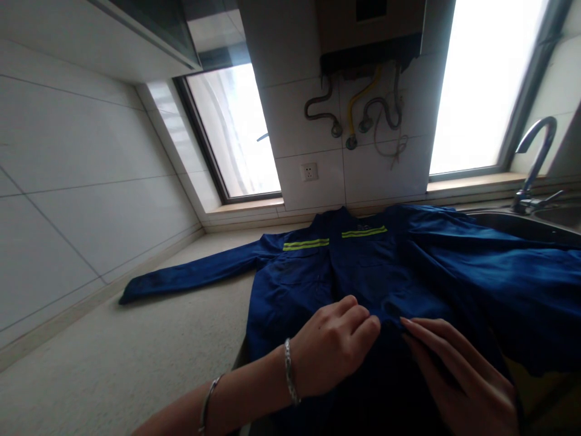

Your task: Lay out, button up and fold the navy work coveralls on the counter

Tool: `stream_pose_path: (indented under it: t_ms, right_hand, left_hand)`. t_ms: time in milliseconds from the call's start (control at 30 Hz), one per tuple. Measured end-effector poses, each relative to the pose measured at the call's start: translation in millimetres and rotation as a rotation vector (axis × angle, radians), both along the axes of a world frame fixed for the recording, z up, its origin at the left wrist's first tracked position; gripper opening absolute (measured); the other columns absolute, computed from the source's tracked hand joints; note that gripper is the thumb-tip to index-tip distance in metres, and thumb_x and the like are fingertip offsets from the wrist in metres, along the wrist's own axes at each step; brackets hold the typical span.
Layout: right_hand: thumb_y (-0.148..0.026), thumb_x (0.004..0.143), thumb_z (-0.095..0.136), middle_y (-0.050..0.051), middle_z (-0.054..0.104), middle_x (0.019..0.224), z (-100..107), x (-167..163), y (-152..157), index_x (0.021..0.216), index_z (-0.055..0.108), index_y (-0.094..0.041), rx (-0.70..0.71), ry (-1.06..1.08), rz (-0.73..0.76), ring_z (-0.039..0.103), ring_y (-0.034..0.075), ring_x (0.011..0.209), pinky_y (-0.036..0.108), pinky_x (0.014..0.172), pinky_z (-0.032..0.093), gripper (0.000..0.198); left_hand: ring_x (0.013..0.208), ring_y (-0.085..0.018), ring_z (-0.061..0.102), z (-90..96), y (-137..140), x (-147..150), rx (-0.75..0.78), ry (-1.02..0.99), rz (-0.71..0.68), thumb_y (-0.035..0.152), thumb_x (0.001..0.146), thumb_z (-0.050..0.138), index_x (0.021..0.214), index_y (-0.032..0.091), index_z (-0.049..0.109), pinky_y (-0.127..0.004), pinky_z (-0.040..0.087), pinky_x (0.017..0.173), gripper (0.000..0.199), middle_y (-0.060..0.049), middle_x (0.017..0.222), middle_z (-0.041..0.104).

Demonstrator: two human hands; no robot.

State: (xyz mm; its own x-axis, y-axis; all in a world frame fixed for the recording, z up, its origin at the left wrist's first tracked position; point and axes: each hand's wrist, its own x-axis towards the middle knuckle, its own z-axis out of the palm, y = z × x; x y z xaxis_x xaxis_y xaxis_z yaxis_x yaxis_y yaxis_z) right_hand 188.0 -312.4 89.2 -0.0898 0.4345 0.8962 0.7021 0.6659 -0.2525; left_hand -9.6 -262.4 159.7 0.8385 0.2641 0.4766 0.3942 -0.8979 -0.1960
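Observation:
A dark blue work jacket [290,281] with yellow-green stripes across its chest lies spread over the counter, its collar toward the wall. One sleeve stretches out to the left; the other side drapes toward the sink. My left hand [336,339], with bracelets on the wrist, is closed on the jacket's front near the middle. Just to its right, my right hand [458,369] pinches the same cloth between thumb and fingers. The bit of fabric between the fingertips is dark and partly hidden.
A pale countertop [149,345] runs along the left wall. At the right stand a sink [494,221] and a chrome faucet [535,157]. A wall socket [309,172] and a water heater [370,30] with pipes are on the tiled wall, between two bright windows.

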Motion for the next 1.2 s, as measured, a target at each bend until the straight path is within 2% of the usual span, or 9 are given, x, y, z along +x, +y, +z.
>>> stream_pose_path:
  t_ms: [133, 367, 533, 667, 800, 967, 1067, 1200]
  right_hand:
    - [-0.01, 0.085, 0.054, 0.002, 0.066, 0.099, 2.0, -0.4, -1.2, 0.11, 0.063, -0.019, 0.033, -0.007, -0.003, 0.066, 0.012, 0.085, 0.017, 0.082, 0.055, 0.029]
    - [-0.008, 0.087, 0.049, 0.002, 0.066, 0.102, 8.8, -1.5, -1.7, 0.108, 0.066, -0.019, 0.058, -0.078, 0.025, 0.065, 0.011, 0.09, 0.014, 0.086, 0.053, 0.029]
    - [-0.008, 0.09, 0.041, 0.003, 0.065, 0.107, 4.0, 2.6, -2.2, 0.106, 0.067, -0.02, 0.008, -0.128, 0.055, 0.064, 0.011, 0.093, 0.012, 0.084, 0.053, 0.032]
    - [-0.006, 0.087, 0.046, 0.003, 0.064, 0.109, 0.6, 3.6, -3.2, 0.111, 0.063, -0.02, -0.038, -0.147, 0.071, 0.064, 0.013, 0.095, 0.016, 0.084, 0.055, 0.033]
    - [-0.007, 0.083, 0.053, 0.003, 0.065, 0.099, 3.6, -3.2, -2.0, 0.112, 0.059, -0.021, -0.017, -0.005, 0.058, 0.065, 0.014, 0.087, 0.02, 0.076, 0.057, 0.033]
    - [-0.009, 0.081, 0.058, 0.002, 0.064, 0.094, -2.6, -9.3, 2.0, 0.099, 0.053, -0.02, -0.04, 0.136, 0.08, 0.065, 0.012, 0.081, 0.018, 0.072, 0.056, 0.022]
    - [-0.006, 0.081, 0.057, 0.002, 0.063, 0.092, -4.8, -7.7, 3.2, 0.091, 0.05, -0.02, -0.086, 0.101, 0.109, 0.064, 0.011, 0.08, 0.017, 0.073, 0.054, 0.018]
    - [-0.007, 0.081, 0.056, 0.003, 0.064, 0.091, -1.5, -5.2, 2.7, 0.091, 0.052, -0.02, -0.081, 0.057, 0.107, 0.064, 0.011, 0.079, 0.018, 0.074, 0.054, 0.017]
  left_hand:
    - [0.074, -0.013, 0.055, -0.1, -1.3, 1.2, 0.123, 0.011, -0.015, 0.015, 0.094, 0.031, 0.099, 0.012, 0.054, -0.025, 0.052, 0.069, 0.024, -0.005, 0.079, 0.059]
    - [0.075, -0.013, 0.056, -1.6, -2.0, 1.7, 0.198, -0.026, -0.031, 0.015, 0.093, 0.034, 0.099, 0.013, 0.055, -0.024, 0.052, 0.068, 0.021, -0.005, 0.079, 0.06]
    - [0.074, -0.013, 0.056, -3.4, -0.9, 2.2, 0.202, -0.063, -0.047, 0.015, 0.093, 0.035, 0.098, 0.012, 0.054, -0.024, 0.052, 0.067, 0.021, -0.004, 0.078, 0.059]
    - [0.071, -0.013, 0.054, -4.6, 0.3, 3.9, 0.177, -0.059, -0.068, 0.014, 0.092, 0.033, 0.095, 0.01, 0.055, -0.024, 0.051, 0.066, 0.022, -0.005, 0.076, 0.058]
    - [0.068, -0.013, 0.051, -7.2, 1.5, 5.8, 0.143, -0.063, -0.088, 0.012, 0.091, 0.032, 0.092, 0.009, 0.055, -0.024, 0.05, 0.063, 0.023, -0.004, 0.072, 0.056]
    - [0.067, -0.013, 0.05, -9.6, 1.5, 7.6, 0.129, -0.075, -0.085, 0.011, 0.091, 0.03, 0.092, 0.009, 0.054, -0.025, 0.05, 0.063, 0.025, -0.005, 0.071, 0.055]
    - [0.067, -0.014, 0.05, -11.9, 2.0, 8.0, 0.162, -0.086, -0.12, 0.012, 0.09, 0.03, 0.092, 0.008, 0.055, -0.025, 0.049, 0.063, 0.025, -0.005, 0.071, 0.056]
    - [0.067, -0.014, 0.051, -18.4, 4.9, 8.1, 0.186, -0.131, -0.15, 0.011, 0.089, 0.03, 0.094, 0.008, 0.054, -0.026, 0.049, 0.062, 0.024, -0.007, 0.073, 0.056]
